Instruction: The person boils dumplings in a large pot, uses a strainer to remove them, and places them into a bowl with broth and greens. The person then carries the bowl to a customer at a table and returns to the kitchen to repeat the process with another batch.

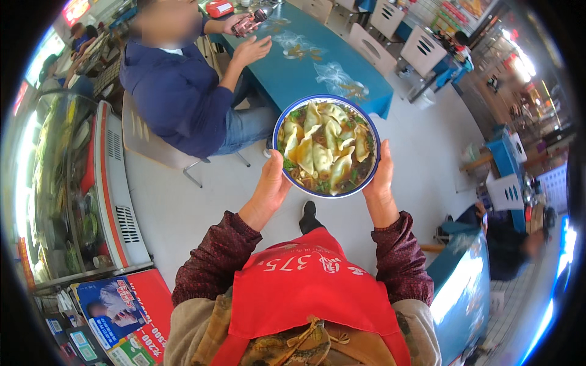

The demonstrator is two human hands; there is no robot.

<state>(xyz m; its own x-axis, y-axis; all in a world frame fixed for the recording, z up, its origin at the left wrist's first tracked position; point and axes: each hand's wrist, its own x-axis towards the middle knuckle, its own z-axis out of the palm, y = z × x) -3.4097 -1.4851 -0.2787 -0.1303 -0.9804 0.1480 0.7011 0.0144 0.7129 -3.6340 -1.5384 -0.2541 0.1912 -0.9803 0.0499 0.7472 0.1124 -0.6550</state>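
Observation:
A round white bowl with a blue rim (298,186) is held level in front of me. Dumplings (322,158) lie in its dark broth, with chopped green herbs among them. My left hand (270,190) grips the bowl's lower left side, thumb up near the rim. On the opposite side my right hand (381,183) holds it the same way. The fingers of both hands are partly hidden beneath the bowl. A red apron (306,283) covers my front, and dark red patterned sleeves cover my forearms.
A seated person (174,96) in a dark blue jacket holds a phone (249,23) beside a teal-covered table (293,50). A glass display fridge (114,183) stands at left. Another teal-covered table (458,293) is at lower right, a person beside it. Chairs (371,48) line the far side.

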